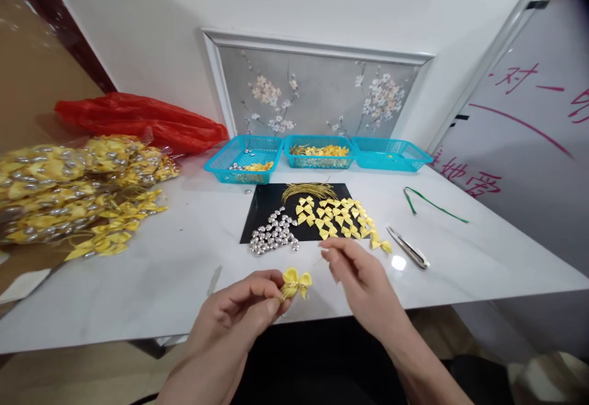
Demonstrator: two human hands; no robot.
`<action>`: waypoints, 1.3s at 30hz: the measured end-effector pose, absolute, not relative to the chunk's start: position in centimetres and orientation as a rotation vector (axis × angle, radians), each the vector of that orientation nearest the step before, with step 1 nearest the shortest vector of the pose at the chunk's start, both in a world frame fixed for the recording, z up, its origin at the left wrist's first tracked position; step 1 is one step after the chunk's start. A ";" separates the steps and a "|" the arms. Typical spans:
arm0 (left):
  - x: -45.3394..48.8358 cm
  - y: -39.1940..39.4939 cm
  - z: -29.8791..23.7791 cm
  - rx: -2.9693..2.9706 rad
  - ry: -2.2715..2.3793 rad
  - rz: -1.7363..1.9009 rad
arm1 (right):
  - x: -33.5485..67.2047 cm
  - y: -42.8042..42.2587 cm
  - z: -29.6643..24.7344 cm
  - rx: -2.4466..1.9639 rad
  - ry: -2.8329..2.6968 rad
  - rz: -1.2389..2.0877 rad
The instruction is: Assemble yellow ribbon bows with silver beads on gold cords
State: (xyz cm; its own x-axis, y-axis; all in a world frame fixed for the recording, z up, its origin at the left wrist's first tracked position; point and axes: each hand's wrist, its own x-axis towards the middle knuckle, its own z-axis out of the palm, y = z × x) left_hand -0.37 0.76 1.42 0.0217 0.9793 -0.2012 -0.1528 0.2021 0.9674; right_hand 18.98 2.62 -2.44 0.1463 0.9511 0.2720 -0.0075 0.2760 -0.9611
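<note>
Near the table's front edge, my left hand [251, 307] pinches a yellow ribbon bow [294, 281] with gold cord about its middle. Just right of it, my right hand [361, 279] has its thumb and fingers drawn together. A faint thin strand shows by those fingertips; whether they grip it is unclear. Beyond the hands lies a black mat [264, 199], partly covered by silver beads [276, 233], several yellow bows [343, 215] and a bundle of gold cords [309, 191]. To the right rest metal thread snips [408, 248].
Three blue baskets [243, 178] line the back, with beads and yellow pieces inside. Bagged yellow bows with beads [92, 178] are piled left, before a red bag [142, 119]. A green ribbon [435, 205] lies right on the white table [138, 307].
</note>
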 end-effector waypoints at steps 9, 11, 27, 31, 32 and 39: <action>-2.3 1.0 -0.2 1.176 1.176 1.100 | 17.5 1.7 -0.1 -1.061 -1.563 0.946; -2.6 0.9 -0.5 1.216 1.166 1.060 | 17.5 1.8 -0.2 -1.009 -1.536 0.960; 0.0 1.8 2.4 1.172 1.178 0.966 | 17.1 0.7 0.7 -0.998 -1.594 0.961; 0.0 2.0 2.5 1.115 1.170 0.933 | 17.5 0.7 1.0 -1.034 -1.662 0.937; -0.1 2.0 2.5 1.111 1.173 0.930 | 17.5 0.7 1.0 -1.051 -1.674 0.938; -1.4 2.5 2.2 1.239 1.146 0.834 | 17.7 0.3 1.3 -1.097 -1.746 0.952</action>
